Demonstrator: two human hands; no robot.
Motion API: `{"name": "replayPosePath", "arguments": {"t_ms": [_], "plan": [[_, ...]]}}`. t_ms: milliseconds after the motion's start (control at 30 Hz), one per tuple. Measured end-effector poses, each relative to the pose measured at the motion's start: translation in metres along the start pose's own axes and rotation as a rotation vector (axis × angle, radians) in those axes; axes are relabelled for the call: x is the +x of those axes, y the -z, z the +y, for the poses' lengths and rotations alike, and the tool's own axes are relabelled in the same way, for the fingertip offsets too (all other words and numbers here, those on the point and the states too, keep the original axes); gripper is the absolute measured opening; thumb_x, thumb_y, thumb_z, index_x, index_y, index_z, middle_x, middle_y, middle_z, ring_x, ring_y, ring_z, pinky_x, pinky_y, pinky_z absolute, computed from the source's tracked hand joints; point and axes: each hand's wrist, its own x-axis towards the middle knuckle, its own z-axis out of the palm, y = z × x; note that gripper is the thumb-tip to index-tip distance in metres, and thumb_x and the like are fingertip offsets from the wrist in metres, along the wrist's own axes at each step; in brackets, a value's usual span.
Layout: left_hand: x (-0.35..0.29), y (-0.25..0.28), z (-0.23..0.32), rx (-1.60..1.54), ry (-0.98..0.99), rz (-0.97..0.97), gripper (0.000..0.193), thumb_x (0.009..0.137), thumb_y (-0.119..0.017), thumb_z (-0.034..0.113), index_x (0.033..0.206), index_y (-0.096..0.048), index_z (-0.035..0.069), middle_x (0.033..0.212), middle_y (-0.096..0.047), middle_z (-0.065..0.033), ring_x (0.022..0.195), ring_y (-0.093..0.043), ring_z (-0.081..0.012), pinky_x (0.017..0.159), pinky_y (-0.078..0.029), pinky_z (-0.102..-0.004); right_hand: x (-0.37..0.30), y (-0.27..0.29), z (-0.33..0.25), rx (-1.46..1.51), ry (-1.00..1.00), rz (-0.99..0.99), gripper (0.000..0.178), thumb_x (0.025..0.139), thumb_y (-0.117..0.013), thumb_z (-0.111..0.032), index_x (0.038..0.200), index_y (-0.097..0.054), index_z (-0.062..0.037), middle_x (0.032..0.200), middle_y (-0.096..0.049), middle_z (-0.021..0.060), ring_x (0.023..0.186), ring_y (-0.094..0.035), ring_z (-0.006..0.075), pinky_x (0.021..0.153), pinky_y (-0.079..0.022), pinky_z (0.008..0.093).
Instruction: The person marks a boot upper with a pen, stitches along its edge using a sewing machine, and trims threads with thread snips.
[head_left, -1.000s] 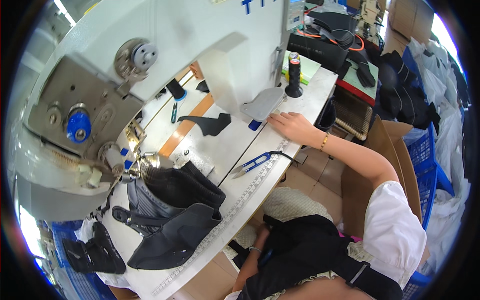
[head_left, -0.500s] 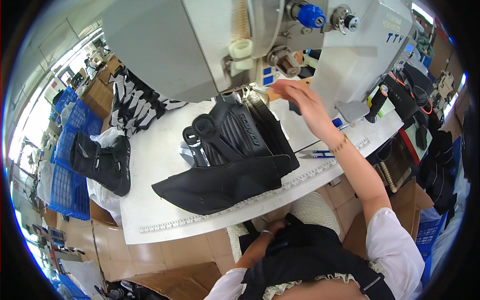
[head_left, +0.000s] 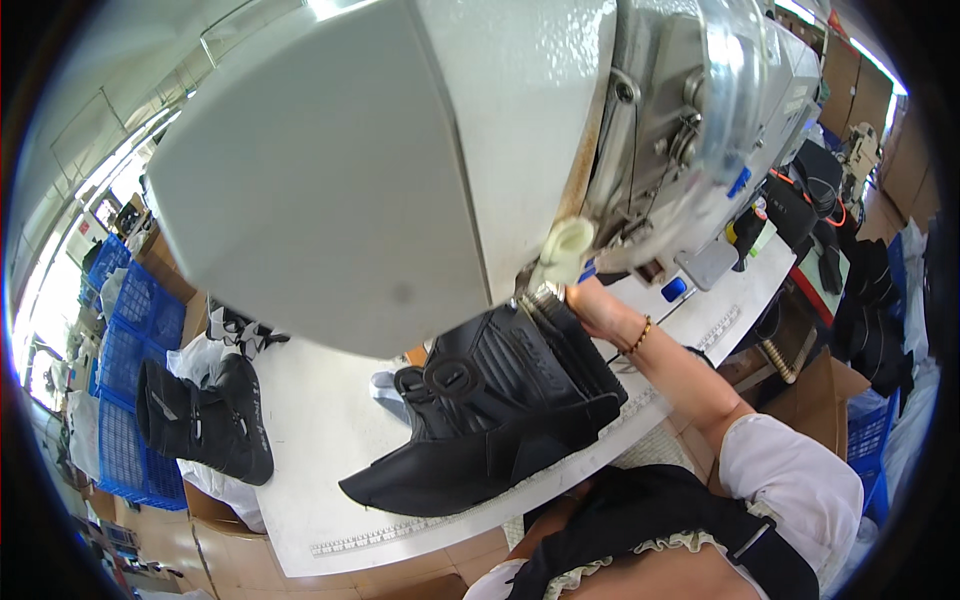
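Note:
A black padded boot upper (head_left: 470, 455) lies on its side on the white sewing table (head_left: 320, 420), with ribbed panels, straps and a round fitting. Its upper end reaches beneath the head of a big grey sewing machine (head_left: 330, 180). My right hand (head_left: 597, 310), a beaded bracelet at the wrist, is raised beside that upper end, just below the machine head. The machine hides its fingers, so I cannot tell whether it touches anything. Only part of my left arm (head_left: 532, 530) shows at the table's front edge; the hand is out of sight.
A finished-looking black boot (head_left: 215, 415) stands at the table's left edge, beside stacked blue crates (head_left: 135, 440). A measuring tape strip (head_left: 400, 535) runs along the front edge. Cardboard boxes (head_left: 815, 405) stand at right. A clear guard (head_left: 725, 110) covers part of the machine.
My view has moved closer to the machine head, which now covers more of the picture. My right hand, earlier stretched out in plain sight, now has its fingers behind the machine. My left hand has gone from view.

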Motion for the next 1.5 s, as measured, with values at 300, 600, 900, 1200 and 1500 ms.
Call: {"name": "replayPosePath", "arguments": {"t_ms": [300, 600, 900, 1200, 1500], "plan": [[-0.034, 0.000, 0.035, -0.027, -0.057, 0.061, 0.027, 0.088, -0.055, 0.023, 0.102, -0.065, 0.002, 0.111, -0.063, -0.0196, 0.101, -0.059, -0.0391, 0.091, -0.045, -0.0403, -0.001, 0.000, -0.001, -0.054, -0.171, 0.087, 0.029, 0.097, -0.044, -0.024, 0.121, -0.050, -0.0093, 0.097, -0.052, -0.0026, 0.078, -0.044, 0.0048, 0.063, -0.039, 0.0230], [-0.080, 0.020, 0.037, 0.022, -0.110, 0.116, 0.026, 0.088, -0.055, 0.022, 0.102, -0.066, 0.003, 0.111, -0.063, -0.0189, 0.102, -0.058, -0.0390, 0.092, -0.045, -0.0400, -0.002, -0.013, -0.024, -0.094, -0.128, 0.052, 0.030, 0.099, -0.037, -0.023, 0.111, -0.055, -0.0012, 0.101, -0.059, 0.0030, 0.083, -0.053, 0.0053, 0.071, -0.045, 0.0208], [-0.106, 0.077, 0.013, 0.064, -0.255, 0.085, 0.025, 0.088, -0.056, 0.022, 0.102, -0.066, 0.004, 0.112, -0.063, -0.0182, 0.102, -0.058, -0.0389, 0.092, -0.044, -0.0398, -0.055, -0.004, -0.040, -0.412, 0.329, 0.189, 0.031, 0.094, -0.055, -0.027, 0.110, -0.058, -0.0012, 0.096, -0.061, 0.0039, 0.089, -0.055, 0.0091, 0.079, -0.045, 0.0238], [-0.136, 0.077, 0.001, 0.030, -0.067, 0.061, 0.023, 0.091, -0.051, 0.017, 0.106, -0.065, 0.007, 0.104, -0.063, -0.0199, 0.102, -0.059, -0.0353, 0.088, -0.046, -0.0388, -0.082, -0.016, -0.042, -0.604, 0.206, 0.067, 0.020, 0.086, -0.067, -0.013, 0.100, -0.056, -0.0037, 0.078, -0.055, -0.0044, 0.076, -0.049, 0.0042, 0.072, -0.041, 0.0197], [-0.177, 0.183, 0.166, 0.009, -0.014, -0.279, 0.030, 0.093, -0.052, 0.018, 0.120, -0.058, 0.006, 0.117, -0.061, -0.0133, 0.100, -0.061, -0.0316, 0.086, -0.049, -0.0359, -0.071, -0.032, -0.032, -0.336, 0.108, 0.002, 0.036, 0.087, -0.065, -0.031, 0.095, -0.066, 0.0039, 0.086, -0.064, 0.0015, 0.075, -0.053, 0.0054, 0.067, -0.041, 0.0207]]}}
